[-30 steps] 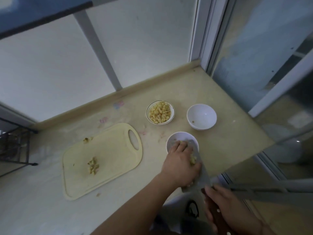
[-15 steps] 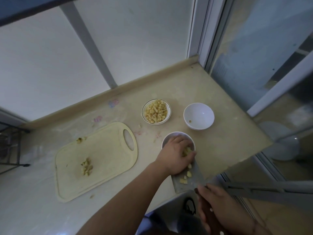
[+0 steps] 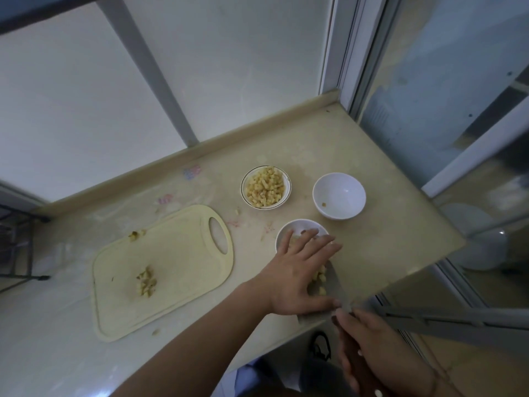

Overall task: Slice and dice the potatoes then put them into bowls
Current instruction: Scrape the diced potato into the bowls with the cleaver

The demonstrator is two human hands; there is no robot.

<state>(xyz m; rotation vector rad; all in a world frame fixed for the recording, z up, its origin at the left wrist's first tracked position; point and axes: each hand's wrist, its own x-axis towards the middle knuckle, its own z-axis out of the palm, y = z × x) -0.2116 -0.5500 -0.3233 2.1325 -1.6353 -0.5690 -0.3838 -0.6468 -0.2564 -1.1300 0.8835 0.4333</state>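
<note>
Two hands at near bowl [image 3: 286, 229], left hand [image 3: 297, 277] fingers straight over diced potato [image 3: 320, 277], right hand [image 3: 372, 342] gripping knife [image 3: 335, 285]

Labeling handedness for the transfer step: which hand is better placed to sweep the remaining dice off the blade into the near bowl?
Left. The left hand lies flat on the knife blade beside the potato dice, fingertips over the near bowl. The right hand grips the knife handle.

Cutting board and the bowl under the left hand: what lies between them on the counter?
In the head view, only bare counter with faint pinkish marks lies between the cutting board and the near bowl; no potato pieces there.
</note>
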